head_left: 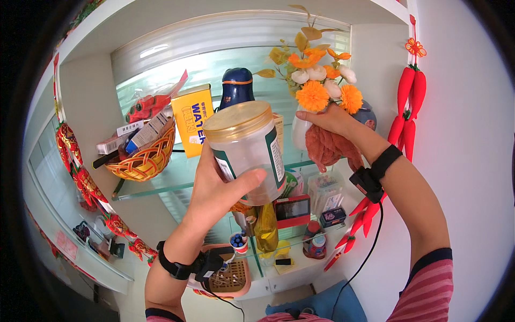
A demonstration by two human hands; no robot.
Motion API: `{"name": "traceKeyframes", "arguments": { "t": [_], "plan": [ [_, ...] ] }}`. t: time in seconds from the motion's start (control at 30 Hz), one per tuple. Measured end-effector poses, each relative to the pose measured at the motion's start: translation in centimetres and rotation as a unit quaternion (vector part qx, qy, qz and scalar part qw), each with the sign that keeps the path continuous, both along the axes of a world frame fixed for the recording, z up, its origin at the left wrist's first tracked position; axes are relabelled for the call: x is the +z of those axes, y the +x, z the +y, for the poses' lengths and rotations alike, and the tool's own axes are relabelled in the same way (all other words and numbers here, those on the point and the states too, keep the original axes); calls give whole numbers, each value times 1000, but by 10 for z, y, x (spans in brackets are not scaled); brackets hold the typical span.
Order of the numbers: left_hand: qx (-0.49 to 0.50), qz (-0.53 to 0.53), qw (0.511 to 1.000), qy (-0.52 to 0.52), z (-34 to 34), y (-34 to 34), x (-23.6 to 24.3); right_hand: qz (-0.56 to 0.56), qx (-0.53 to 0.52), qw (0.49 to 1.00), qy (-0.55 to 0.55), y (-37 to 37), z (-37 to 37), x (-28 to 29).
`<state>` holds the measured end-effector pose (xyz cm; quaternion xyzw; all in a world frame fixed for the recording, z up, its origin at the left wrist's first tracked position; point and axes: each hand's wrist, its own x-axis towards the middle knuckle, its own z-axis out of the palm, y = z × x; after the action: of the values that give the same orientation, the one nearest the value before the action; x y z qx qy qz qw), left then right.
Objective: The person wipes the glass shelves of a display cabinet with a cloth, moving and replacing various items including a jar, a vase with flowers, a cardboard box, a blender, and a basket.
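Jar [247, 153] in left hand's [214, 188] grip; right hand [332, 119] grips rust cloth [330, 149] beside flower vase [300, 131].

Two hands are up at the shelves — the left hand [214, 188] and the right hand [327, 119]. One clear plastic jar with a gold lid [247, 150], one woven orange basket [144, 158], one dark blue ceramic bottle [236, 86], one yellow box [193, 121], one white vase of orange and white artificial flowers [316, 86], one rust-coloured cloth [330, 147] — and two glass shelves [161, 188].
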<state>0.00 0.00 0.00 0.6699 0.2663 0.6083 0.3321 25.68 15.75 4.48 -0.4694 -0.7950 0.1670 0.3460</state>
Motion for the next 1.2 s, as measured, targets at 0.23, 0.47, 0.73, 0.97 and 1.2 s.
{"name": "traceKeyframes", "arguments": {
  "t": [0.23, 0.47, 0.73, 0.97, 1.2],
  "plan": [
    [5, 2, 1000, -6, 1, 4, 3, -38, -90, 995, 5, 1, 21, -4],
    [8, -9, 1000, -17, 3, 6, 2, -8, -54, 998, 19, -2, 18, -7],
    [31, 10, 999, -9, 12, 4, -6, 86, -38, 995, 40, 4, -6, -12],
    [30, 24, 999, -4, 22, 19, -3, 191, -13, 981, -7, 21, -50, 18],
    [46, 10, 998, 40, 42, 60, 3, 229, -24, 973, -8, 62, -106, 36]
  ]
}}
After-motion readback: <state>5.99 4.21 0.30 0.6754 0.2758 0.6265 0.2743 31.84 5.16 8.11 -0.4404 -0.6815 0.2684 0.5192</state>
